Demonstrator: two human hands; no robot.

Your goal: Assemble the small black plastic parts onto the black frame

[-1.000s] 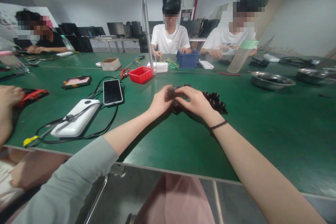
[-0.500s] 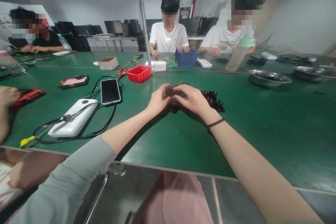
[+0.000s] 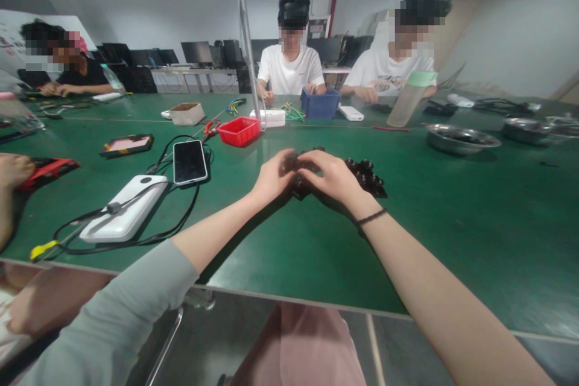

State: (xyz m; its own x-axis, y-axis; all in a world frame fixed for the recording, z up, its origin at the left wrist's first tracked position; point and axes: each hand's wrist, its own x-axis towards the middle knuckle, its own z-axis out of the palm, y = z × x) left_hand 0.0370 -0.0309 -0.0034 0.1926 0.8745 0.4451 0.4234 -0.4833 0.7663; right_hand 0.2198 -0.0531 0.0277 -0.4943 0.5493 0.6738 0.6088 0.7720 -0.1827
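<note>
My left hand (image 3: 274,176) and my right hand (image 3: 333,176) meet over the green table (image 3: 289,247). Between the fingertips of both is a small dark part (image 3: 291,163), pinched from either side. Beneath them lies a black knobbly piece (image 3: 300,186), largely covered by my hands. Just right of my right hand, more of the same black, shiny, rounded items (image 3: 367,177) form a cluster on the table. Their exact shape is too small and blurred to tell.
On the left lie a phone (image 3: 190,161), a white power bank (image 3: 126,208) with black cables and a pink-centred tray (image 3: 126,145). A red bin (image 3: 239,131), blue bin (image 3: 320,102), bottle (image 3: 411,99) and metal bowl (image 3: 461,139) stand farther back. Three people sit around the table.
The whole view has shifted slightly, so the table sits a little lower in the picture. Both hands keep nearly the same pose around the dark part.
</note>
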